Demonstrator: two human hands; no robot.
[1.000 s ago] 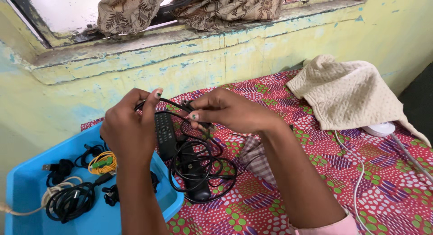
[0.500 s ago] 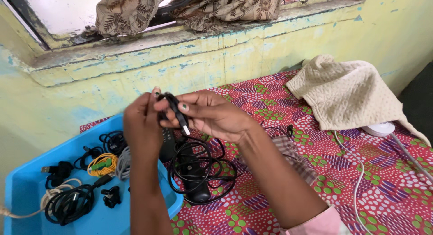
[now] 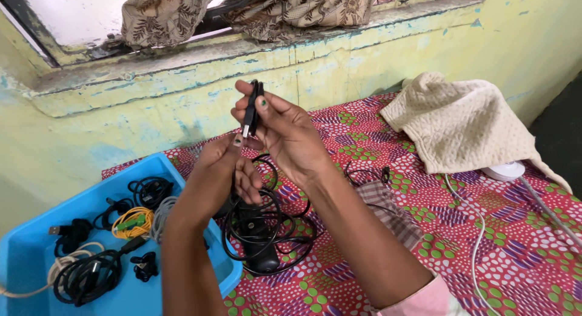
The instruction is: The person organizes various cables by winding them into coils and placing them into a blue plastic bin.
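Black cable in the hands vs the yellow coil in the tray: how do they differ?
The black cable hangs in loose, sprawling loops over the patterned cloth, its plug end pinched in the right hand above the left hand; the yellow coil lies small and tightly wound in the blue tray, untouched. Both are looped cables.

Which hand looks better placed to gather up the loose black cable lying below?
Probably the left hand. It sits low, just above the tangled black cable, with only its fingertips near the plug. The right hand is raised higher and pinches that plug.
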